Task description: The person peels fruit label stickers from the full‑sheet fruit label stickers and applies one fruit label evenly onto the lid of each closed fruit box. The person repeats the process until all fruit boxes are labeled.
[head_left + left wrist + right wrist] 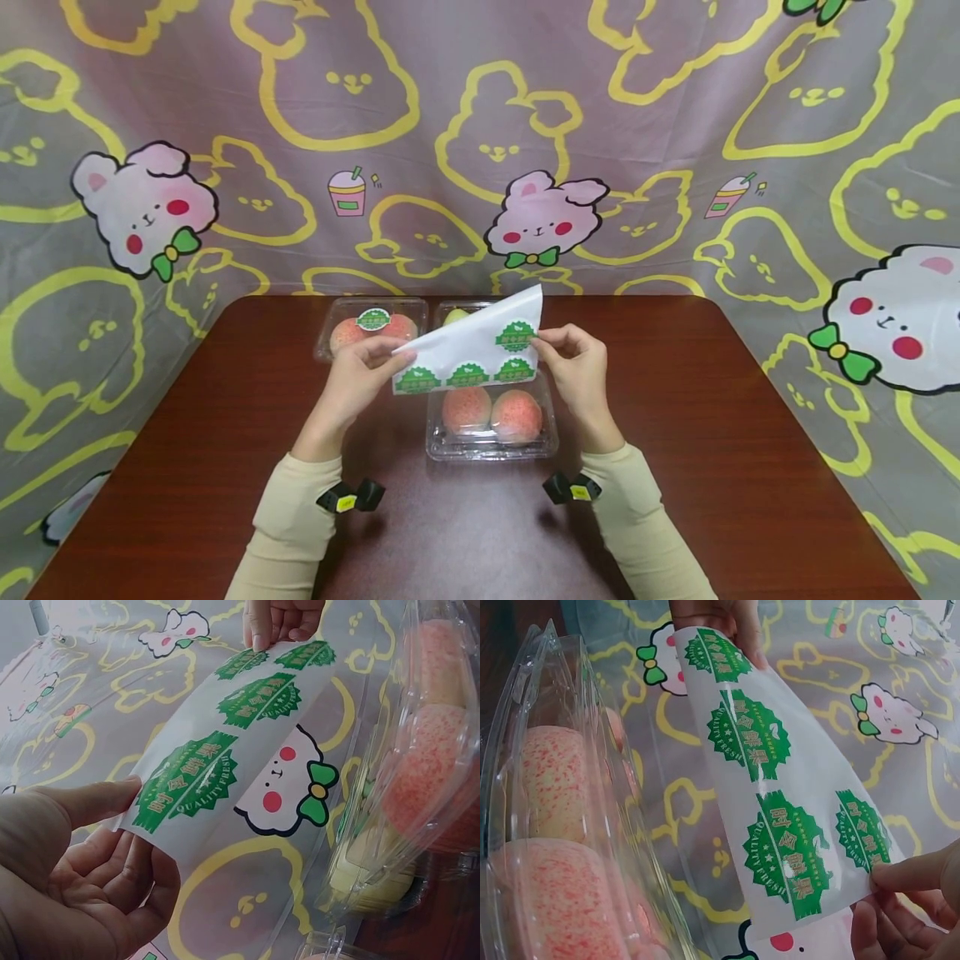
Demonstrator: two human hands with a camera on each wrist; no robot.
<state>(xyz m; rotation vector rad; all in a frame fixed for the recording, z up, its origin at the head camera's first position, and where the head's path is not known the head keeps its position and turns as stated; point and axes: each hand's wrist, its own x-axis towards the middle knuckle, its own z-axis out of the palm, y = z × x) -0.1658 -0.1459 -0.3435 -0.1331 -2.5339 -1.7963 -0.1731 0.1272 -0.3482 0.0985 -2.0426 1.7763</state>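
A white sheet of stickers [472,342] with several green serrated labels is held up over the table, its upper part slanting to a point. My left hand [351,396] pinches the sheet's left end between thumb and fingers. On the other side, my right hand [583,375] pinches the right edge, the thumb at the border of one green label [862,829]. Below the sheet sits a clear plastic box [491,454] with peach-like, red-speckled fruits [517,417] inside. The sheet hides the back part of this box.
At the back left stands another clear box [416,312] of similar fruits, a green label [373,319] on its lid. A third box [442,307], partly hidden by the sheet, holds something yellow-green. A patterned curtain [420,167] borders the brown table [675,433].
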